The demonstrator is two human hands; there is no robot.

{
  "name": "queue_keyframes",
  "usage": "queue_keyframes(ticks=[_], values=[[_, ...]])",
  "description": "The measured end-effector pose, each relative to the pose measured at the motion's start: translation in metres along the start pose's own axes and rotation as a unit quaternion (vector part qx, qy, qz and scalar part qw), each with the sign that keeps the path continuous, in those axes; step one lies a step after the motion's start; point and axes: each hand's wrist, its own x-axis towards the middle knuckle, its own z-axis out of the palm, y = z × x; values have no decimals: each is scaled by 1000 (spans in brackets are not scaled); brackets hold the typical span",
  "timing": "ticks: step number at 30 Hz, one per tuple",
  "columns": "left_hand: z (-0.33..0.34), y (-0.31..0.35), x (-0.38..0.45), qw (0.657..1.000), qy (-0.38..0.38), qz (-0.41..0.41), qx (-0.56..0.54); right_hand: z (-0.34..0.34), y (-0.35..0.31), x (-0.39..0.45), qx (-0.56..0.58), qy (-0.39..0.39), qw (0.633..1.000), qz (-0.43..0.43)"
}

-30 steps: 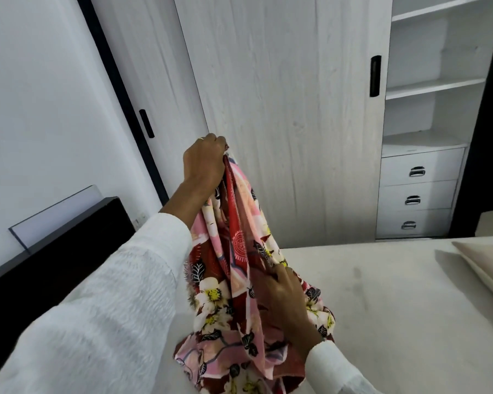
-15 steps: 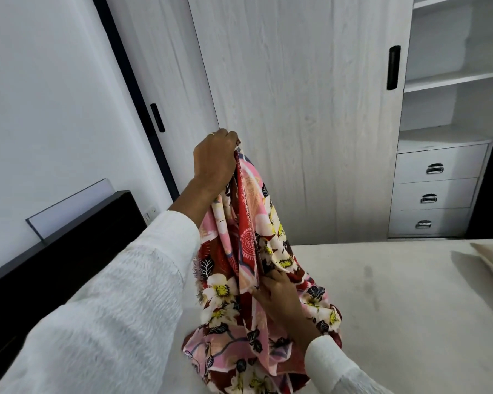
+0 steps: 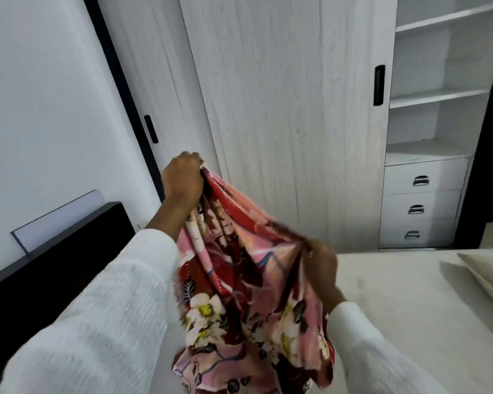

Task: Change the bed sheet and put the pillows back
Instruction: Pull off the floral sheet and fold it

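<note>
Two hands grip one floral bed sheet [image 3: 239,294] above the bare mattress [image 3: 396,308]: left hand [image 3: 182,180] clenching its top, right hand [image 3: 320,268] pinching lower; one pillow [image 3: 487,274] lies beside.

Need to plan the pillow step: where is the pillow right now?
The pillow lies at the far right edge of the head view, on the bare mattress, below the drawers.

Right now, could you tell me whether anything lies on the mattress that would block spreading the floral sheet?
Mostly no: the mattress looks bare, except a pillow at its right edge. Both hands already hold the floral sheet.
</note>
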Motion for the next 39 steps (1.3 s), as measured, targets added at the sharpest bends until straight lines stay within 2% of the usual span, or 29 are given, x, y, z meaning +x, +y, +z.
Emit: queue_keyframes(ticks=[2, 5, 9, 11, 13, 14, 16, 19, 21, 23, 26, 28, 29, 30, 33, 34, 39], values=[[1, -15, -1, 999, 0, -42, -15, -28, -9, 50, -22, 30, 999, 26], [4, -29, -3, 994, 15, -87, -68, -63, -33, 115, -52, 81, 995, -14], [-1, -32, -3, 976, 40, -140, -162, -83, -53, 163, -121, 69, 990, -40], [-4, -34, -4, 983, 55, -68, -163, -87, -49, 176, -157, 65, 985, -29], [-7, -36, -6, 979, 47, 24, -196, -90, -46, 184, -139, 79, 987, 14], [-9, -37, -8, 971, 13, 54, -231, -91, -44, 186, -115, 91, 989, 35], [-18, -39, -14, 941, -113, 72, -309, -93, -43, 190, -42, 125, 990, 46], [-28, -39, -29, 864, -356, 89, -344, -94, -51, 191, 108, 133, 985, -6], [-23, -38, -38, 828, -439, 91, -337, -95, -63, 188, 151, 103, 981, -60], [-16, -35, -41, 828, -406, 50, -384, -95, -80, 183, 162, 64, 976, -130], [-6, -25, -33, 851, -218, -56, -474, -90, -108, 173, 150, 7, 958, -244], [-11, -7, -23, 838, -121, -92, -523, -84, -125, 165, 122, -29, 940, -317], [-15, 5, -19, 836, -103, -88, -532, -82, -132, 160, 106, -49, 931, -345], [-20, 18, -15, 845, -102, -69, -521, -79, -139, 156, 88, -69, 923, -368], [-24, 44, -8, 920, -123, 24, -371, -72, -155, 146, 34, -122, 907, -401], [-21, 48, -6, 936, -128, 32, -327, -70, -159, 143, 20, -136, 902, -409], [-12, 51, -8, 952, -141, 15, -270, -63, -167, 141, -46, -179, 890, -417]])
